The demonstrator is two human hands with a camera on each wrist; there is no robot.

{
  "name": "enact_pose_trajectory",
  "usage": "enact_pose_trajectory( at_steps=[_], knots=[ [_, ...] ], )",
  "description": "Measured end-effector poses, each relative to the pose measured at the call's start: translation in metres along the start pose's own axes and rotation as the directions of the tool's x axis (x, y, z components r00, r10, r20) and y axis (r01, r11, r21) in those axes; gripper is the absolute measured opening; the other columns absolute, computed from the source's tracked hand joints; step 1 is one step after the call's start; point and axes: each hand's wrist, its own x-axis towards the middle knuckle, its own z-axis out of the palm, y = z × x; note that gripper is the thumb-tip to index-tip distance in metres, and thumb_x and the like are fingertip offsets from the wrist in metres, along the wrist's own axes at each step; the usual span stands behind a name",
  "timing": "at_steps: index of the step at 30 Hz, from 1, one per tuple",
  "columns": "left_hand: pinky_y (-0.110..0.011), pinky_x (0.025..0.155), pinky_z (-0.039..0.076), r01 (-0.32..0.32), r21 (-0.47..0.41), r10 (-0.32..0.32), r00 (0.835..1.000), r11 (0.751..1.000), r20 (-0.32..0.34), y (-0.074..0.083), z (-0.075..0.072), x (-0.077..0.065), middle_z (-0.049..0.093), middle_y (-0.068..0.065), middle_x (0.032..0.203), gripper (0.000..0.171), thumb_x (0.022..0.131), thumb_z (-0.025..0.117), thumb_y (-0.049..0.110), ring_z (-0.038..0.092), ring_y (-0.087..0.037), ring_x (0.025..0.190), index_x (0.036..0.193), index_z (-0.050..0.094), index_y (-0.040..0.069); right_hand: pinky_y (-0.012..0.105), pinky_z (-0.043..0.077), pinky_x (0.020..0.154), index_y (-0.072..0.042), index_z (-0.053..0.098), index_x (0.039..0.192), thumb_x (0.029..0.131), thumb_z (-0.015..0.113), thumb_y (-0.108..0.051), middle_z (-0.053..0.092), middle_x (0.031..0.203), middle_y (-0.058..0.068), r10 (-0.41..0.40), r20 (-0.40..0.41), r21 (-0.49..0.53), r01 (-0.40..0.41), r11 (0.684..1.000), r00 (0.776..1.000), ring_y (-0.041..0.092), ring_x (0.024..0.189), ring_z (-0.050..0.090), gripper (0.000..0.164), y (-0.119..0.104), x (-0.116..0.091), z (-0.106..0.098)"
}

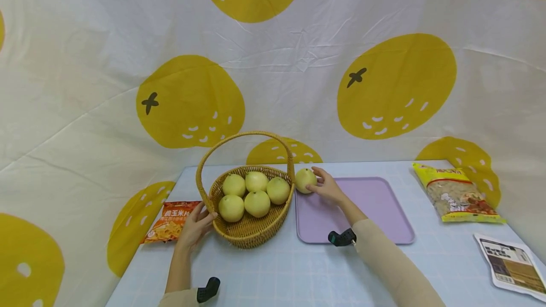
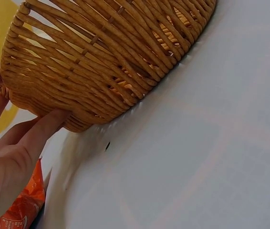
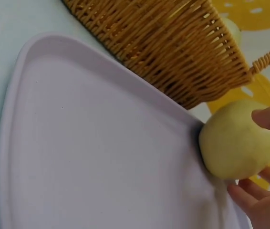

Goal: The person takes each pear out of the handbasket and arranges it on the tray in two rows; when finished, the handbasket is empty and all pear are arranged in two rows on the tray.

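Note:
A round yellow-green pear (image 1: 305,181) is at the back left corner of a lilac tray (image 1: 370,210). My right hand (image 1: 327,186) holds it, thumb on one side and fingers on the other; the right wrist view shows the pear (image 3: 237,140) right at the tray's rim. To the left, a wicker basket (image 1: 251,239) with a tall arched handle holds several similar pears (image 1: 257,203). My left hand (image 1: 196,226) grips the basket's left side by the rim, near the handle's base. In the left wrist view, its fingertips lie against the woven wall (image 2: 92,62).
A red snack bag (image 1: 170,221) lies behind the left hand, beside the basket. On the right are a yellow clear-fronted food bag (image 1: 456,195) and a white-and-brown packet (image 1: 512,264). A fruit-printed curtain (image 1: 298,84) hangs behind the table (image 1: 281,278).

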Motion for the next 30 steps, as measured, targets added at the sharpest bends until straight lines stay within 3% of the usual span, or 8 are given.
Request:
enact_pose_trajectory(
  at_steps=[4,10,14,17,24,30],
  knots=[
    [-0.029,0.085,0.051,-0.005,0.014,0.005,1.0,1.0,0.002,0.002,0.001,0.0,0.027,-0.029,0.147,0.074,0.092,0.059,0.009,0.048,-0.025,0.12,0.152,0.015,0.008,0.058,0.035,0.099,0.017,0.029,0.137,0.086,0.061,0.003,0.03,0.137,0.042,-0.025,-0.012,0.0,0.025,1.0,1.0,0.058,0.119,0.038,0.062,-0.002,0.0,-0.004],
    [-0.032,0.086,0.051,-0.011,-0.019,0.011,1.0,1.0,0.004,0.002,0.001,0.0,0.03,-0.027,0.146,0.07,0.092,0.059,0.006,0.056,-0.01,0.108,0.151,0.022,0.012,0.058,0.038,0.096,0.013,0.036,0.136,0.085,0.064,-0.001,0.035,0.136,0.04,-0.054,-0.066,-0.007,0.054,0.999,0.996,0.058,0.119,0.038,0.06,0.015,0.005,-0.012],
    [-0.031,0.085,0.051,0.002,-0.008,-0.002,1.0,1.0,-0.002,0.001,0.001,0.001,0.028,-0.027,0.147,0.072,0.092,0.059,0.008,0.051,-0.02,0.117,0.151,0.019,0.012,0.055,0.038,0.099,0.01,0.037,0.137,0.086,0.066,-0.004,0.036,0.137,0.038,-0.063,-0.091,-0.015,0.062,0.998,0.994,0.055,0.121,0.038,0.061,0.024,0.006,-0.017],
    [-0.03,0.085,0.051,0.006,0.01,-0.006,1.0,1.0,-0.008,0.0,0.0,0.001,0.027,-0.028,0.147,0.073,0.092,0.059,0.009,0.046,-0.027,0.122,0.152,0.016,0.01,0.054,0.037,0.1,0.009,0.037,0.138,0.085,0.067,-0.005,0.038,0.137,0.035,-0.067,-0.098,-0.006,0.067,0.998,0.993,0.053,0.122,0.038,0.062,0.022,0.004,-0.019],
    [-0.028,0.083,0.052,-0.025,-0.001,0.025,1.0,1.0,-0.007,0.0,0.001,-0.001,0.028,-0.03,0.146,0.072,0.091,0.059,0.008,0.055,-0.013,0.109,0.151,0.019,0.008,0.055,0.037,0.1,0.007,0.038,0.138,0.083,0.068,-0.003,0.041,0.136,0.032,-0.097,-0.113,0.049,0.103,0.993,0.989,0.052,0.121,0.04,0.063,0.008,-0.002,-0.016],
    [-0.029,0.082,0.052,-0.025,-0.002,0.025,1.0,1.0,0.001,-0.001,0.001,-0.001,0.027,-0.031,0.145,0.072,0.092,0.059,0.008,0.056,-0.011,0.107,0.151,0.018,0.008,0.055,0.037,0.1,0.007,0.038,0.138,0.082,0.069,-0.001,0.043,0.135,0.031,-0.108,-0.087,0.116,0.117,0.986,0.99,0.05,0.12,0.042,0.065,-0.002,-0.005,-0.011]
  ],
)
